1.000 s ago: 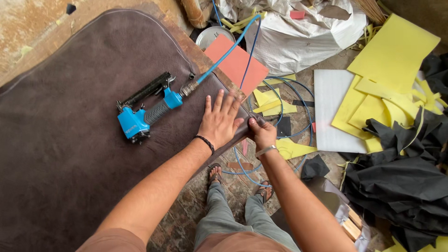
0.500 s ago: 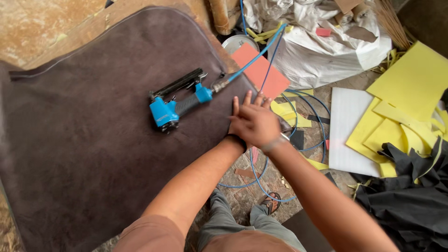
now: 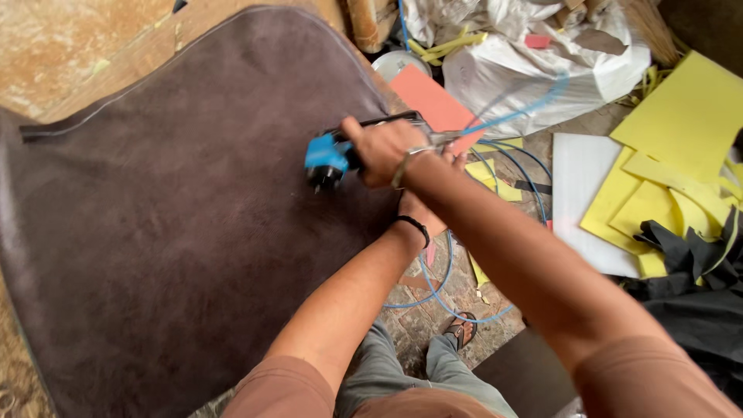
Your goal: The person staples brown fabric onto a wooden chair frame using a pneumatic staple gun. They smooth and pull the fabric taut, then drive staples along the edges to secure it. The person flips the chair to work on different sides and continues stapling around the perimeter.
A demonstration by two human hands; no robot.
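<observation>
Nearest to me are my own knees in grey-green trousers (image 3: pixel 402 371) and a sandalled foot (image 3: pixel 462 331) on the brick floor, with a loop of blue air hose (image 3: pixel 445 298) lying around it. My 2 forearms cross above that. My left hand (image 3: pixel 422 210), with a black band at the wrist, lies under my right forearm at the right-hand edge of the brown fabric (image 3: pixel 178 224); most of it is hidden, so I cannot tell whether its fingers are curled or flat. My right hand (image 3: pixel 385 151), wearing a thin metal bracelet, is wrapped tight around the handle of the blue and black pneumatic stapler (image 3: pixel 329 159). The tool sits over the fabric near its right edge, its blue end pointing left; whether it touches the cloth I cannot tell. The hose runs from its rear up and to the right.

The fabric spreads wide to my left over a wooden surface (image 3: pixel 70 46). Beyond the stapler lies a salmon-pink sheet (image 3: pixel 429 97), then a white plastic sack (image 3: pixel 534 73). To the right are a white sheet (image 3: pixel 576 182), yellow foam pieces (image 3: pixel 673 131) and black cloth scraps (image 3: pixel 696 263).
</observation>
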